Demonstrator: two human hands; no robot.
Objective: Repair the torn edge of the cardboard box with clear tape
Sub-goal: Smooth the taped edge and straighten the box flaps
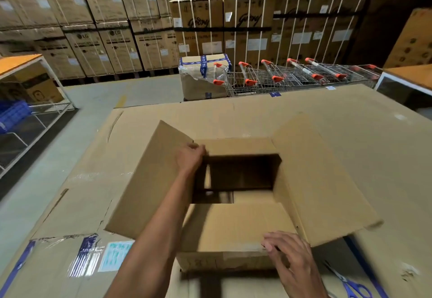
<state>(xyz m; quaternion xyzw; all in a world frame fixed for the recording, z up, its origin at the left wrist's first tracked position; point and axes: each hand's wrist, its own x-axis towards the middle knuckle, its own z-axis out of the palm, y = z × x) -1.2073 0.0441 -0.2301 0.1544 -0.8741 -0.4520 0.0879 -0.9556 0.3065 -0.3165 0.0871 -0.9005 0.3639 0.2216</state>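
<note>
1. Head view: the cardboard box (233, 227) sits open-topped on a big flat carton (350, 122) that serves as a work surface, with all four flaps splayed and the inside dark and seemingly bare
2. Left hand (190, 157) reaches to the far-left corner, fingers curled onto the edge where the left flap meets the far flap; blur hides the exact pinch
3. Right hand (289, 253) is at the near flap's right end, fingers hooked over its edge and gripping it; the thumb is out of sight
4. My read: this is handling and inspection, positioning the box or hunting for the tear; no taping has begun
5. No tear can be made out, and no tape roll is visible; blue-handled scissors (355, 288) lie just right of the box
6. Next move calls for locating the rip, pressing its edges flush, and freeing one hand to fetch tape
7. Trolleys (280, 75) are parked well beyond
</note>
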